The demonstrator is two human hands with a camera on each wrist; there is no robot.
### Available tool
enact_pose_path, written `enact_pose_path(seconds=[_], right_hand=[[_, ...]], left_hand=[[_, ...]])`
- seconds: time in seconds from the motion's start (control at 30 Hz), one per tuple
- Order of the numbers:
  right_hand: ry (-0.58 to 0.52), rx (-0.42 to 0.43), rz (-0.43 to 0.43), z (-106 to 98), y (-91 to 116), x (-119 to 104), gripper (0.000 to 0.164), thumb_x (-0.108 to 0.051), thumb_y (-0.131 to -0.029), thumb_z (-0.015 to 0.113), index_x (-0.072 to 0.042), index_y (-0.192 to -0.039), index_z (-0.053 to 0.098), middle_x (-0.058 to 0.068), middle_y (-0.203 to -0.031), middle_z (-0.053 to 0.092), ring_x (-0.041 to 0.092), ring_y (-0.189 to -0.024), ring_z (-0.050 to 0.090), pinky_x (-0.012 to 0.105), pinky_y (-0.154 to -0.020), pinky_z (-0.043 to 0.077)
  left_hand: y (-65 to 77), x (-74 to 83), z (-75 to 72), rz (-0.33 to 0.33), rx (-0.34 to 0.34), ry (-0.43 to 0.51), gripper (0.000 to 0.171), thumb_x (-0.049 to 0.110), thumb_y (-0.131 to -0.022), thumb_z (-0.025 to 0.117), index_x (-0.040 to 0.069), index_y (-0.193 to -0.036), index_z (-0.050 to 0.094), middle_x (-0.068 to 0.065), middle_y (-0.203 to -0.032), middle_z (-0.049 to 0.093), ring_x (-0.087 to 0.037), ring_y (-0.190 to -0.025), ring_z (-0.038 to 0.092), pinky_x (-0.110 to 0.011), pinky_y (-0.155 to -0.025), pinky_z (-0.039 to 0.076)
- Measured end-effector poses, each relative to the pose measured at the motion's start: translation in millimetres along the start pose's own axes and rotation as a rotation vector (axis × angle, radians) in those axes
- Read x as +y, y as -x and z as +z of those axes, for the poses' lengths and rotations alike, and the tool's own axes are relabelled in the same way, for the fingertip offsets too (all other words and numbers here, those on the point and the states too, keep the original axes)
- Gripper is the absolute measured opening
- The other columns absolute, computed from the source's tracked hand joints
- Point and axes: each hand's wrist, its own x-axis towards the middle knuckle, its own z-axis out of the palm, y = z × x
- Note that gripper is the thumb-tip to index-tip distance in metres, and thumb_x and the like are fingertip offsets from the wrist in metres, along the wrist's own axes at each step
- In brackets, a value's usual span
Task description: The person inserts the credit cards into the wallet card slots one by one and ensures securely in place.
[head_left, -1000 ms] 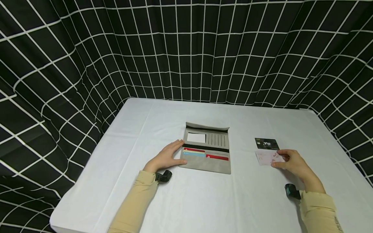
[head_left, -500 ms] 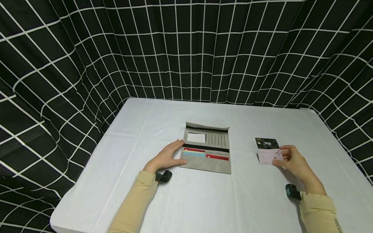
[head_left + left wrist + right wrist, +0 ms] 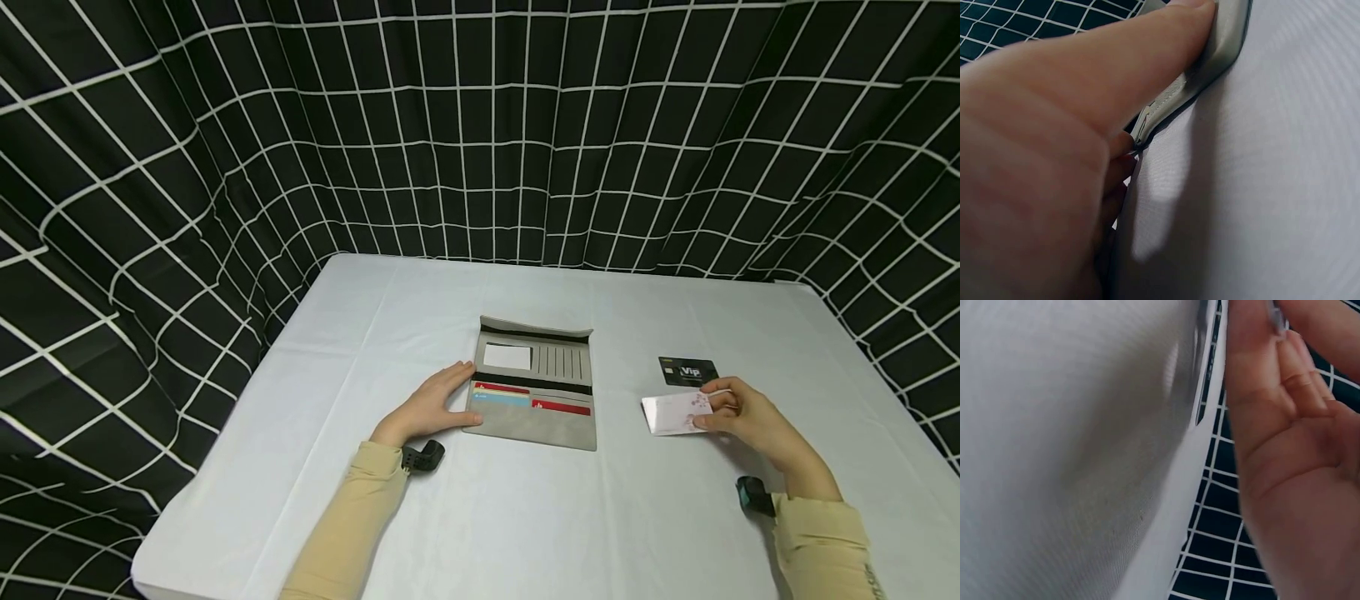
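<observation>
Across the white-draped surface (image 3: 600, 517), the right hand (image 3: 750, 423) pinches a pale pink card (image 3: 670, 415), its long axis running roughly nine to three o'clock. From that hand the open wallet (image 3: 510, 423) lies towards nine o'clock, nearer the left hand (image 3: 427, 406), whose extended fingers touch its nine-o'clock edge.

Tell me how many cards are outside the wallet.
2. A pale pink card is pinched in the right grip; a black card lies on the table just beyond it. Others could be hidden beneath them.
</observation>
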Motion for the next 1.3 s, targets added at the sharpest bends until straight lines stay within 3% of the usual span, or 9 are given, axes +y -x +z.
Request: enact_pose_path(seconds=[0.23,0.4,0.8,1.1,1.3], right_hand=[[-0.049,0.001,-0.030,-1,0,-5,0.048,-0.007,-0.083,0.069,0.009,-0.118,0.040,0.017,-0.094,0.059,0.007,-0.074,0.052,0.021,-0.060,0.045],[-0.083,0.008,-0.031,0,0,-10,0.048,-0.010,-0.084,0.069,0.007,-0.118,0.041,0.014,-0.095,0.058,0.005,-0.077,0.052,0.019,-0.063,0.045],[-0.402,-0.089,-0.077,16,-13,-44,0.041,-0.002,-0.085,0.066,0.003,-0.113,0.038,0.004,-0.093,0.059,0.010,-0.081,0.059,0.025,-0.066,0.051],[-0.435,-0.119,-0.085,33,-25,-70,0.046,-0.002,-0.084,0.067,0.008,-0.117,0.036,0.008,-0.093,0.059,0.011,-0.080,0.059,0.025,-0.066,0.051],[-0.431,-0.095,-0.068,41,-34,-82,0.048,-0.004,-0.083,0.068,0.008,-0.118,0.037,0.009,-0.095,0.059,0.012,-0.080,0.059,0.026,-0.067,0.052]], left_hand=[[-1.0,-3.4,1.8,0.000,-0.002,-0.008,0.088,0.051,-0.079,0.066,0.010,-0.146,0.028,-0.006,-0.151,0.022,-0.022,-0.137,0.016,-0.043,-0.108,0.018],[-1.5,-4.6,2.2,-0.005,-0.004,-0.009,0.089,0.053,-0.079,0.066,0.010,-0.147,0.027,-0.005,-0.151,0.021,-0.021,-0.137,0.016,-0.043,-0.108,0.018],[-2.7,-4.8,2.5,-0.006,-0.007,-0.013,0.089,0.053,-0.079,0.066,0.010,-0.147,0.027,-0.005,-0.151,0.021,-0.021,-0.137,0.016,-0.041,-0.108,0.018],[-2.4,-4.1,1.8,-0.017,-0.004,-0.013,0.089,0.054,-0.079,0.066,0.011,-0.147,0.028,-0.007,-0.151,0.021,-0.021,-0.137,0.016,-0.043,-0.108,0.018],[-2.2,-4.1,1.7,-0.014,-0.002,-0.012,0.089,0.054,-0.079,0.066,0.011,-0.147,0.028,-0.006,-0.151,0.022,-0.021,-0.137,0.017,-0.043,-0.108,0.017]])
